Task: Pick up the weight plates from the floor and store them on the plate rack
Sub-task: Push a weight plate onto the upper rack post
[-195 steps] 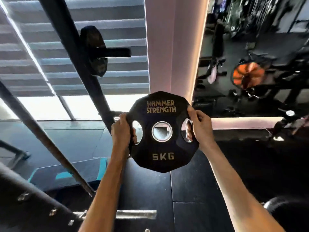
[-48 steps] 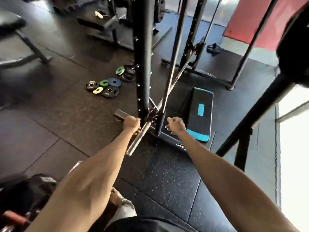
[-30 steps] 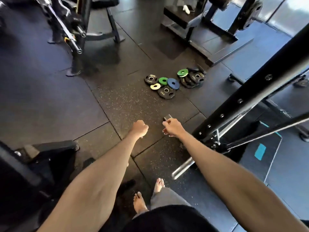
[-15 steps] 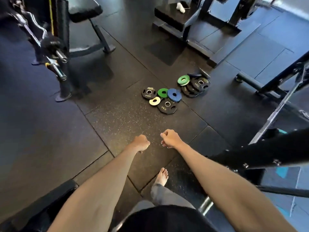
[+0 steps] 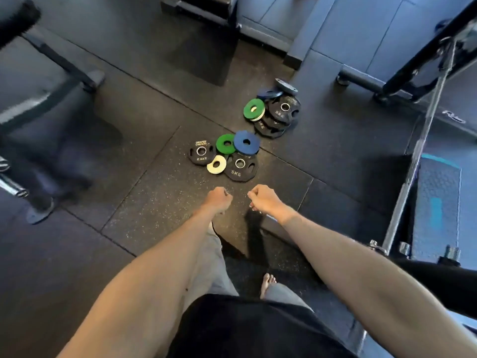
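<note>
Facing down in the head view, the camera shows both arms reaching toward the middle of the frame. The left hand [image 5: 218, 200] and right hand [image 5: 263, 198] hang side by side above the rubber floor [image 5: 154, 202], well apart from any plate. Each hand's fingers are curled into a fist and hold nothing.

Just above the fists, at frame centre, five weight plates lie flat with their faces up and bores pointing upward. As round discs they have no long axis.
- 2.5 kg black plate [image 5: 201, 152]: leftmost, its marking at the edge nearest the person.
- Cream plate [image 5: 216, 164]: overlaps the 5 kg black plate [image 5: 240, 167].
- Green plate [image 5: 225, 143] and blue plate [image 5: 246, 142]: touching, at the upper edge of the group.

Up and right of these, a second green plate [image 5: 254, 109] leans on shingled black 5 kg plates [image 5: 284, 108].

A steel bar [image 5: 423, 140] runs down the right side.

Against the frame half a second earlier, the near group sits closer to the fists; both hands were fisted then as well.
</note>
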